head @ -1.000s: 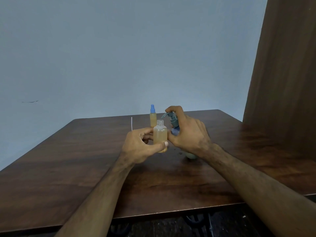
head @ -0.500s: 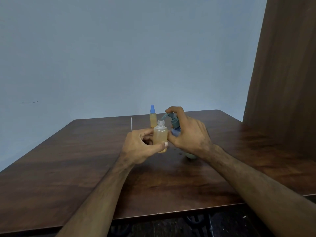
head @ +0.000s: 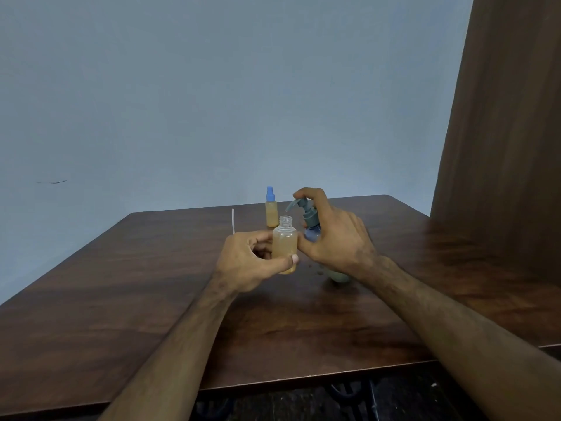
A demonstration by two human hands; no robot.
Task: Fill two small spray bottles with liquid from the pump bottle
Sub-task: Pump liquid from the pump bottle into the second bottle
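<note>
Two bare forearms reach in from 6 o'clock over the dark wooden table (head: 127,323), the left from the lower left and the right from the lower right, both cut off by the bottom edge of the view.

The left hand (head: 246,262) is curled around an open spray bottle (head: 284,244): the thumb presses the front of the bottle low down and the fingers wrap behind it, largely hidden. The bottle stands upright, lifted slightly off the tabletop, uncapped, its threaded neck bare and its body mostly full of cloudy amber liquid.

Just at 3 o'clock of it, the right hand (head: 337,241) is closed on the pump bottle (head: 312,232). The palm and fingers cover most of the bottle's body, so only a bluish shoulder under the grey collar and a pale patch of the base near the wrist show. The index finger bends over the top of the grey pump head (head: 300,205), whose spout points toward 9 o'clock and ends right above the open neck, with a small drop at the tip. Whether the pump is pressed down cannot be told.

A few dark spots lie on the wood between the two hands.

Farther back, at 12 o'clock of the held bottle, a second spray bottle (head: 271,208) stands upright on the table with a blue spray cap on, amber liquid inside. At 10 o'clock, a thin white tube (head: 233,221) shows near the far edge; what holds it is unclear.
</note>
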